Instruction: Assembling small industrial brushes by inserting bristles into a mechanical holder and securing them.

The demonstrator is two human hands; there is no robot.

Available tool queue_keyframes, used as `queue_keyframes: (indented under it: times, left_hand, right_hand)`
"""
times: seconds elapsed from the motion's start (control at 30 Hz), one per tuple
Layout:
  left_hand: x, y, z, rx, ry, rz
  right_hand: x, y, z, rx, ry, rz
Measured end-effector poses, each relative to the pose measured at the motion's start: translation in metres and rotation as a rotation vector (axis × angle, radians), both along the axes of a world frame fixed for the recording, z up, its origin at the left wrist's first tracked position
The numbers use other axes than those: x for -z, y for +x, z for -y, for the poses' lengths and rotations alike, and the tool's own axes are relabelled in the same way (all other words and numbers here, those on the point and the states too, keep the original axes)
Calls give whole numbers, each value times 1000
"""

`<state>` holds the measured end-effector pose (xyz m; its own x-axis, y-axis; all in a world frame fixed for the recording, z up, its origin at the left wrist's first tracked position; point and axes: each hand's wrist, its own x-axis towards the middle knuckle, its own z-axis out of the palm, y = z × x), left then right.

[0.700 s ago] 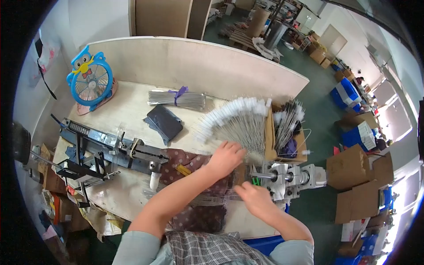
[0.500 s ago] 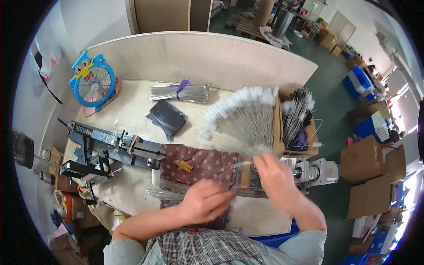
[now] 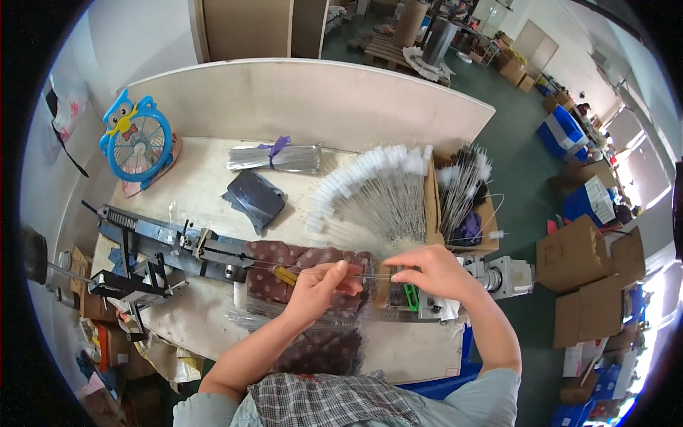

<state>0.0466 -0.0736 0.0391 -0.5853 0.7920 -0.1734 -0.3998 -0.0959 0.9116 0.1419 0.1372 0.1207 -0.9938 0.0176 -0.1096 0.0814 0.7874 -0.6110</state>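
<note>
A thin metal wire (image 3: 373, 276) runs level between my two hands over a brown polka-dot cloth pad (image 3: 341, 257). My left hand (image 3: 321, 290) is closed around it, thumb up. My right hand (image 3: 440, 270) has its fingers curled at the wire's right part; the exact contact is hard to make out. A yellow-handled tool (image 3: 286, 275) lies on the pad beside my left hand, partly covered. Under my right hand shows a green piece (image 3: 411, 297) next to the metal machine (image 3: 498, 276) at right. More loose wires (image 3: 249, 317) lie along the pad's front edge.
White-tipped wire brushes (image 3: 370, 181) fan out behind my hands, beside a cardboard box (image 3: 484, 213) of dark and white brushes. A tied wire bundle (image 3: 299, 158), a dark packet (image 3: 254, 201) and a blue fan (image 3: 139, 146) stand further back. A black metal fixture (image 3: 171, 242) occupies the left.
My left hand has moved up and onto the wire over the pad. My right hand has lowered slightly, its fingers now pointing left. The whole view has shifted a little.
</note>
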Motion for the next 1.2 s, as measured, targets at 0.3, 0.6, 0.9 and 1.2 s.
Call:
queue_keyframes:
  times: [0.3, 0.6, 0.9, 1.2]
  left_hand:
    - [-9, 4, 21, -53, 74, 58]
    - [39, 2, 107, -286, 29, 1034]
    - [10, -17, 126, -591, -55, 293]
    - [40, -31, 117, -285, -754, -360]
  right_hand:
    - [18, -41, 24, -205, 66, -5]
    - [48, -105, 130, -257, -65, -531]
    - [59, -118, 155, -123, 103, -507]
    - [53, -112, 151, -103, 139, -526]
